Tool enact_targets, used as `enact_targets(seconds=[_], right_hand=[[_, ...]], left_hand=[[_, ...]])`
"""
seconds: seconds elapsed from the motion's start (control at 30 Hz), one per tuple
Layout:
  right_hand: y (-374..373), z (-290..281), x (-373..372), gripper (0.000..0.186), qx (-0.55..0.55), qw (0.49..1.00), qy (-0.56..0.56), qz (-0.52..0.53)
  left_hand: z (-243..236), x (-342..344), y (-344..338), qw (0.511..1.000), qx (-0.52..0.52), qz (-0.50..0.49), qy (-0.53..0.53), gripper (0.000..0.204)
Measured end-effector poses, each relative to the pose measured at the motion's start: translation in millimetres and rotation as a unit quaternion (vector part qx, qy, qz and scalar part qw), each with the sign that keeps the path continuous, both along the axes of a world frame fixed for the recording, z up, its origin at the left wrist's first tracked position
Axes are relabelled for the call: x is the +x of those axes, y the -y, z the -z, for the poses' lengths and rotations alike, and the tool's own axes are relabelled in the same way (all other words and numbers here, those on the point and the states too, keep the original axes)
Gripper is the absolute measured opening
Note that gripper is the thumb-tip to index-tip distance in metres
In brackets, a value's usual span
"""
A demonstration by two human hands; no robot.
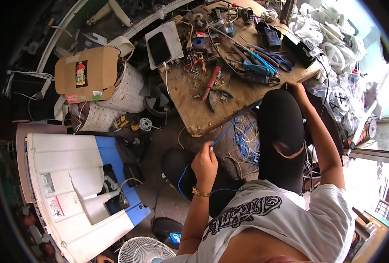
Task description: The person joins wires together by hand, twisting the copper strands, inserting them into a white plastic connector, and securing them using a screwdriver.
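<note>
My left hand (204, 164) is closed in a pinch on a blue wire (229, 129), above my left knee. From the fingers the wire runs up along the table's near edge toward my right knee; its other part loops down past my wrist and across my lap. My right hand (296, 91) is at the edge of the wooden table (183, 103), just beyond my right knee. Its fingers are curled, and what they hold, if anything, is too small to make out. A tangle of blue and yellowish wires (247, 142) lies on the floor between my legs.
The table bears a red-handled tool (211, 83), scissors (282, 60), blue-handled pliers (260, 68) and a black phone-like slab (158, 47). A cardboard box (87, 74) and a white-and-blue appliance casing (67, 151) stand left. A fan (144, 250) is below; white plastic parts (335, 48) pile up right.
</note>
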State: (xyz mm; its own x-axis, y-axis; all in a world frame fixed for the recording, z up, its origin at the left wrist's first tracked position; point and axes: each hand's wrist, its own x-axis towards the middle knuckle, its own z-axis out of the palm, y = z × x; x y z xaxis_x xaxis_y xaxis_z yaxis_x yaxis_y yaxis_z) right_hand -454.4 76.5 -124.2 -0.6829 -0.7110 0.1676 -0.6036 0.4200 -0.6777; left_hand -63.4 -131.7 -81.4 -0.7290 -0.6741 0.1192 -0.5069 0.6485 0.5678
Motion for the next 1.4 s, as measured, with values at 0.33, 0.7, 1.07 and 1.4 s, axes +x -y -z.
enact_targets(seconds=[0.33,0.7,1.07,1.4], right_hand=[[-1,6,0,0.016,-0.073,0.996,0.045,-0.013],[-4,24,-2,0.016,-0.074,0.997,0.005,0.020],[-5,-110,98,0.052,-0.241,0.897,0.252,0.272],[63,-99,278,0.017,-0.157,0.760,0.583,-0.243]], left_hand=[[-6,-12,8,0.999,0.026,-0.001,-0.025,0.013],[-19,-12,6,0.997,0.070,0.037,-0.006,0.012],[-56,33,31,0.990,0.144,-0.011,0.005,0.006],[-40,60,10,0.928,0.349,-0.036,-0.127,0.011]])
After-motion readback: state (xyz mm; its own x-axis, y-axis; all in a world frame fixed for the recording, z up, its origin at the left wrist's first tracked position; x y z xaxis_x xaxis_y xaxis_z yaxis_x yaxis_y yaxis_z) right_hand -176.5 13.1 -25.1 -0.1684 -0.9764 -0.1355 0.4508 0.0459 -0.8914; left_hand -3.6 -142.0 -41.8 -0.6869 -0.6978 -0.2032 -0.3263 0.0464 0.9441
